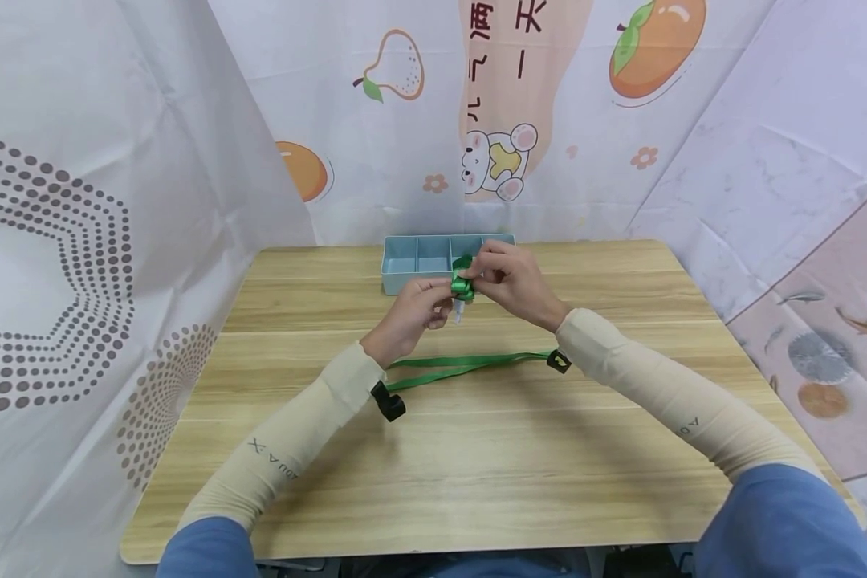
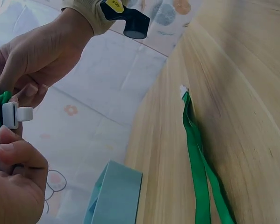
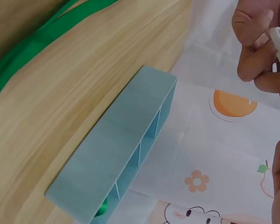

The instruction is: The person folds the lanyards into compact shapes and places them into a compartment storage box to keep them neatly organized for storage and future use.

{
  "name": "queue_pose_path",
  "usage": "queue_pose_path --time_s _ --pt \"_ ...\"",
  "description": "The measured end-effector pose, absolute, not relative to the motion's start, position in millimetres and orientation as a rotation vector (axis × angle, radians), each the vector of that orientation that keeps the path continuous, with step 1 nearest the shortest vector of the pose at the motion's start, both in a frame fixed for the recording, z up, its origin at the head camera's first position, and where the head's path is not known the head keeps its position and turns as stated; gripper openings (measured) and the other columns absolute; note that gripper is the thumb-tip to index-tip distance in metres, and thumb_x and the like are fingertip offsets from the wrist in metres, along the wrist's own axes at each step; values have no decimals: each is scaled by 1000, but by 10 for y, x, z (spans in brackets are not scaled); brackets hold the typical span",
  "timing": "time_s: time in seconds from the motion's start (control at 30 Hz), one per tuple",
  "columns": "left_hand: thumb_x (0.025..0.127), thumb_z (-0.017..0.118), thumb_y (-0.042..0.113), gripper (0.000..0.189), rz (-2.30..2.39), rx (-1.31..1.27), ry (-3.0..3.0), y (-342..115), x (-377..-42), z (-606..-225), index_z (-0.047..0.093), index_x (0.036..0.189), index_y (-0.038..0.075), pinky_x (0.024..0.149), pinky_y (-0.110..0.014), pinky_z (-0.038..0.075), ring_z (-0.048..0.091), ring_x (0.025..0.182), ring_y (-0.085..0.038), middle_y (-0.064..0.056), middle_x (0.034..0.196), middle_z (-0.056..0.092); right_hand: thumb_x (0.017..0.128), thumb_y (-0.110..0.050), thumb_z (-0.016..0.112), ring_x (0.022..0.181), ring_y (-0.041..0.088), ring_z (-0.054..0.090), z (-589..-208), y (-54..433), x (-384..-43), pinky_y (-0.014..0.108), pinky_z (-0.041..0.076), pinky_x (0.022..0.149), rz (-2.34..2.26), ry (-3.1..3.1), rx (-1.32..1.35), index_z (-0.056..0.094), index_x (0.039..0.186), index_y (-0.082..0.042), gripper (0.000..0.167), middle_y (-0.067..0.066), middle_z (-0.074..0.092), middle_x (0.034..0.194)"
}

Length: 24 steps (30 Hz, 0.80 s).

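A green lanyard (image 1: 463, 286), wound into a small bundle, is held up between both hands above the back of the table. Its white plastic clip (image 2: 10, 115) points down below the bundle. My left hand (image 1: 415, 315) pinches the bundle from the left. From the right, the fingertips of my right hand (image 1: 511, 279) pinch its upper part. A second green lanyard (image 1: 451, 372) lies stretched across the table under the wrists, with a white end piece (image 2: 183, 89) showing in the left wrist view.
Behind the hands stands a light-blue divided box (image 1: 399, 282) at the table's back edge. Something green (image 3: 102, 208) shows in one of its compartments in the right wrist view. The wooden table (image 1: 433, 474) extends toward the body; printed curtains hang behind and at both sides.
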<state>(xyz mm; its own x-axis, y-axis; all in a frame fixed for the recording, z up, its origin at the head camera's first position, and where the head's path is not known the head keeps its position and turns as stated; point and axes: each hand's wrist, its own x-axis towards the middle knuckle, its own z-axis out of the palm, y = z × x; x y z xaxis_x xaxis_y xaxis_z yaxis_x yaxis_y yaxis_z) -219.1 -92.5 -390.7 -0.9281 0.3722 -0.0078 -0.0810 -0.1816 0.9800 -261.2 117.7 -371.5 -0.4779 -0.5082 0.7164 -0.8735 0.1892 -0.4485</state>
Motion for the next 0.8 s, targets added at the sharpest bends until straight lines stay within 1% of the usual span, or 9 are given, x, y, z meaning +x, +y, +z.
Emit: queue_pose_path --time_s 0.07,0.17,0.3,0.37,0.47,0.53,0.6,0.7,0.8 --pt "110 47 32 41 2181 340 1743 -927 -2198 -3898 74 112 1 52 -23 31 42 63 -12 -7 90 66 86 10 77 62 10 43 -3721 1187 -2616 23 35 55 1223 -2048 1307 76 85 -11 22 -1 62 84" --pt "109 50 37 40 2153 371 1756 -924 -2207 -3888 75 108 5 52 -24 29 39 61 -13 -4 85 64 85 15 76 61 10 42 -3726 1195 -2621 23 34 55 1241 -2030 1311 75 84 -8 23 1 60 81" --pt "106 61 26 28 2119 413 1853 -918 -2211 -3906 78 108 4 55 -27 27 34 57 -14 -1 70 52 80 18 79 59 12 41 -3736 1191 -2613 23 32 54 1250 -2015 1286 75 83 -6 24 5 59 77" --pt "106 62 23 27 2116 420 1887 -918 -2206 -3911 77 112 1 55 -27 27 33 56 -13 -1 71 54 82 14 79 58 14 41 -3733 1187 -2598 24 33 54 1257 -2047 1255 77 86 -7 21 6 60 78" --pt "106 62 23 28 2118 416 1946 -917 -2191 -3900 76 116 0 55 -27 28 32 54 -14 1 75 60 92 -1 76 57 15 46 -3708 1198 -2577 25 38 52 1387 -2193 1178 80 100 -13 15 0 66 83" --pt "105 64 25 29 2132 380 1993 -919 -2186 -3888 77 116 2 55 -27 28 31 53 -14 3 73 58 99 -10 72 59 17 48 -3690 1208 -2563 26 41 52 1629 -2303 1094 78 111 -12 14 0 66 83" --pt "104 65 25 28 2160 351 2041 -927 -2192 -3880 77 115 2 55 -27 27 29 53 -14 3 68 51 103 -19 67 61 18 50 -3676 1217 -2549 28 45 52 1890 -2381 961 75 118 -8 20 2 67 85" --pt "103 67 23 26 2195 327 2115 -947 -2209 -3875 78 108 1 54 -26 26 27 52 -14 2 61 38 104 -27 66 64 19 50 -3673 1218 -2513 31 47 56 2126 -2441 792 74 122 -5 29 6 64 87" --pt "103 67 21 24 2160 362 2218 -963 -2211 -3872 79 104 0 53 -27 26 27 51 -16 1 59 40 101 -30 71 66 18 49 -3698 1196 -2477 32 48 60 2128 -2480 724 77 119 -6 31 6 65 94"
